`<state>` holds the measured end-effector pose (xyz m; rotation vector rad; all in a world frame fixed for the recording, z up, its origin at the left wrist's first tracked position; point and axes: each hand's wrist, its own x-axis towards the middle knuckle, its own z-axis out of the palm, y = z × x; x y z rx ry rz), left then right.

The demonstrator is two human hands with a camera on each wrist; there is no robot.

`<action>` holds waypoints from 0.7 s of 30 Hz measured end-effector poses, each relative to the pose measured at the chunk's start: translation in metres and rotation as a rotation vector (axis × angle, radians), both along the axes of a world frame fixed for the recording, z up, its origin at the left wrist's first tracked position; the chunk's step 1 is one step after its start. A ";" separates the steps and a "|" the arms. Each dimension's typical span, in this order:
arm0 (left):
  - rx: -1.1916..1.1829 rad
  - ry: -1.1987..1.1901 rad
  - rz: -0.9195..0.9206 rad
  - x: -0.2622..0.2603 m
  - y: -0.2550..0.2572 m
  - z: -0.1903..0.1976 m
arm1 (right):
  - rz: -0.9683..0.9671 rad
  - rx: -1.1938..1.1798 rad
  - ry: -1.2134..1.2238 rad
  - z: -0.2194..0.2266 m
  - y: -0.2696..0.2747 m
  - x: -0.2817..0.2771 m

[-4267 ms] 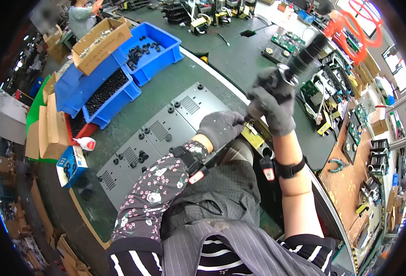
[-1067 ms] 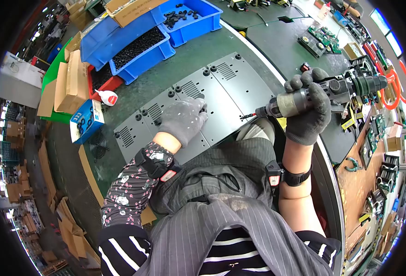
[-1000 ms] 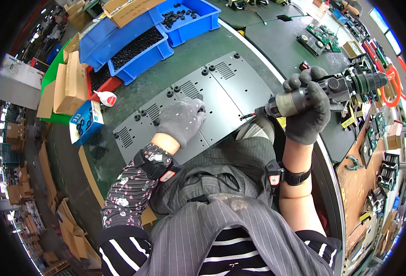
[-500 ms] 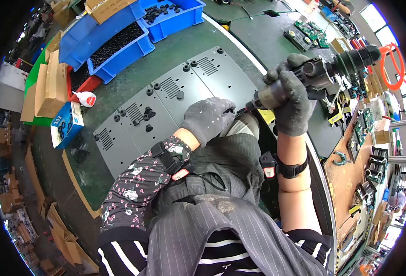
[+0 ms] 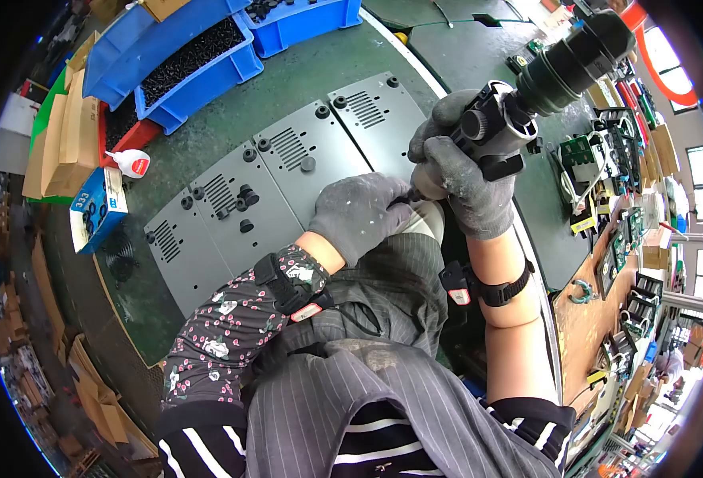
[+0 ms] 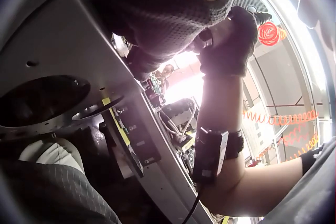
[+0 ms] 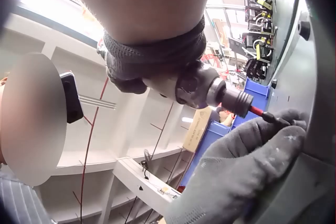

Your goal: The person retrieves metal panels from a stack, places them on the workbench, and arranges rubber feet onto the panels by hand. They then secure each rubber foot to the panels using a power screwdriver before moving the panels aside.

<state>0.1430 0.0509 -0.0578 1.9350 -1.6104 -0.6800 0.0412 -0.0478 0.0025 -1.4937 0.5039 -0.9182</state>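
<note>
Several grey metal panels (image 5: 217, 248) with slots and black rubber feet (image 5: 322, 111) lie side by side on the green bench. My gloved left hand (image 5: 359, 215) is at the near edge of the right-hand panels, its thumb and fingers pinching a small dark piece that looks like a rubber foot, mostly hidden by the glove. My gloved right hand (image 5: 471, 179) grips a power screwdriver (image 5: 562, 68), tilted with its tail up to the right. In the right wrist view the screwdriver's bit (image 7: 270, 118) reaches between the left fingertips, close to the panel.
Loose rubber feet (image 5: 246, 226) lie on a middle panel. Behind stand blue bins (image 5: 200, 92) of small black parts, a white bottle (image 5: 132, 163) and a blue box (image 5: 98, 209). Circuit assemblies (image 5: 582, 183) and pliers (image 5: 582, 292) are to the right, near a red hose (image 5: 660, 60).
My left hand has moved from the loose feet to the panels' near right edge. My right hand has brought the screwdriver left to it and tipped its tail upward.
</note>
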 end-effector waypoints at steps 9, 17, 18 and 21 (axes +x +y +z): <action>-0.024 0.007 0.017 0.001 0.001 -0.005 | 0.060 -0.023 0.014 -0.001 -0.002 0.007; 0.040 1.257 0.446 0.045 0.011 -0.005 | 0.074 -0.067 -0.249 0.017 -0.006 -0.017; -0.038 1.744 0.529 0.053 0.017 -0.010 | 0.043 -0.041 -0.326 0.021 -0.001 -0.018; 0.062 2.051 0.331 0.059 0.042 -0.002 | 0.041 0.030 -0.470 0.022 0.008 -0.019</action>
